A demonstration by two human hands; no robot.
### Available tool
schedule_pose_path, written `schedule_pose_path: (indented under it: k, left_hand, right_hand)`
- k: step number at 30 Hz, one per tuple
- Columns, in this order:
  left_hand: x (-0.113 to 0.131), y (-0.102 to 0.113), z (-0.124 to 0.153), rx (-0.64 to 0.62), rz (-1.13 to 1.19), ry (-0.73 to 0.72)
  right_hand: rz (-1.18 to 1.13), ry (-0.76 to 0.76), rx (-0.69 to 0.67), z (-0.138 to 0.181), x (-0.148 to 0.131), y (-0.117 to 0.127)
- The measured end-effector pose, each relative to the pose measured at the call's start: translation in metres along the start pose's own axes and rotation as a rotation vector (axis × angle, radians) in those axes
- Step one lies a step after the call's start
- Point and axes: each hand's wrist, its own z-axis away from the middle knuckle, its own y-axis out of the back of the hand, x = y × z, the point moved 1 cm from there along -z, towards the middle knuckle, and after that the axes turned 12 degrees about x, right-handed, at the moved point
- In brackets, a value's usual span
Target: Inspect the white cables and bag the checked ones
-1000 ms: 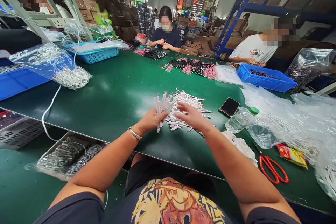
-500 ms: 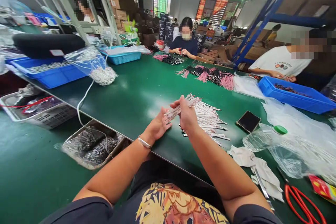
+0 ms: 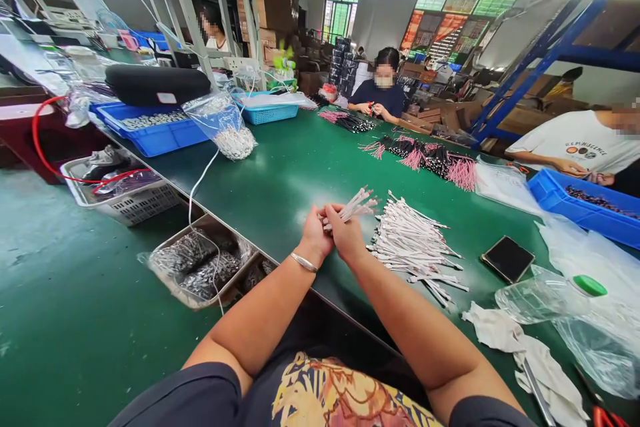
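A bundle of thin white cables (image 3: 356, 205) is gripped between my two hands above the table's near edge. My left hand (image 3: 317, 235), with a silver bangle at the wrist, closes round the lower end of the bundle. Beside it, my right hand (image 3: 346, 233) wraps the middle, and the cable ends fan out up and to the right. Just right of my hands lies a heap of similar white cables (image 3: 413, 240) with small connector ends. My palms hide part of the held bundle.
Right of the heap are a phone (image 3: 508, 259), a clear bottle (image 3: 543, 297) and a white cloth (image 3: 530, 347). Black and pink cable bundles (image 3: 425, 159) lie farther back. A plastic bag of white parts (image 3: 235, 140) and a blue tray (image 3: 150, 137) stand left. Two co-workers sit across.
My hands have drawn together round the bundle, whose ends now stick out farther to the upper right. The camera view has swung left, shifting the scene rightward.
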Motion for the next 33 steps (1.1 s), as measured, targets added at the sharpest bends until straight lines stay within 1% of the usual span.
schedule_pose_path:
  k: [2, 5, 7, 9, 12, 15, 19, 21, 22, 24, 25, 26, 27, 29, 30, 31, 33]
  left_hand:
    - [0.003, 0.012, 0.0, 0.065, -0.005, -0.091]
    - [0.004, 0.033, 0.001, 0.154, -0.006, -0.266]
    - [0.001, 0.044, 0.002, 0.175, -0.014, -0.361]
    - [-0.004, 0.05, 0.003, 0.16, -0.031, -0.428]
    - [-0.008, 0.052, 0.004, 0.132, -0.06, -0.492]
    - [-0.009, 0.051, 0.004, 0.124, -0.084, -0.52]
    - [-0.011, 0.053, 0.005, 0.12, -0.102, -0.557]
    - [-0.008, 0.054, 0.008, 0.107, -0.127, -0.642]
    - [-0.004, 0.053, 0.01, 0.085, -0.161, -0.708]
    - [0.009, 0.049, 0.015, -0.006, -0.288, -0.813]
    - [0.018, 0.046, 0.017, -0.076, -0.373, -0.812]
    - [0.027, 0.041, 0.02, -0.157, -0.468, -0.746]
    - [0.034, 0.035, 0.023, -0.222, -0.546, -0.623]
    - [0.042, 0.022, 0.03, -0.422, -0.681, -0.295]
    - [0.041, 0.015, 0.034, -0.538, -0.746, -0.126]
    - [0.037, 0.007, 0.038, -0.617, -0.783, 0.003]
    - [0.021, -0.009, 0.045, -0.694, -0.792, 0.158]
  right_hand:
    - [0.052, 0.004, 0.003, -0.006, 0.006, 0.002]
    - [0.159, -0.004, -0.024, -0.013, 0.019, 0.007]
    - [0.218, -0.013, -0.045, -0.015, 0.028, 0.01]
    - [0.25, -0.005, -0.054, -0.016, 0.034, 0.012]
    - [0.271, 0.01, -0.075, -0.014, 0.038, 0.013]
    - [0.28, 0.004, -0.106, -0.009, 0.04, 0.016]
    - [0.245, -0.001, -0.113, -0.003, 0.041, 0.02]
    - [0.225, -0.028, -0.14, -0.002, 0.04, 0.021]
    - [0.215, -0.05, -0.158, -0.002, 0.038, 0.021]
    - [0.187, -0.107, -0.195, 0.0, 0.029, 0.022]
    - [0.169, -0.139, -0.217, 0.002, 0.023, 0.024]
    - [0.151, -0.17, -0.245, 0.005, 0.015, 0.026]
    - [0.128, -0.207, -0.291, 0.009, 0.007, 0.03]
    - [0.064, -0.298, -0.422, 0.02, -0.009, 0.042]
    - [0.011, -0.368, -0.504, 0.027, -0.016, 0.049]
    - [-0.032, -0.431, -0.562, 0.034, -0.022, 0.056]
    - [-0.095, -0.546, -0.629, 0.048, -0.028, 0.072]
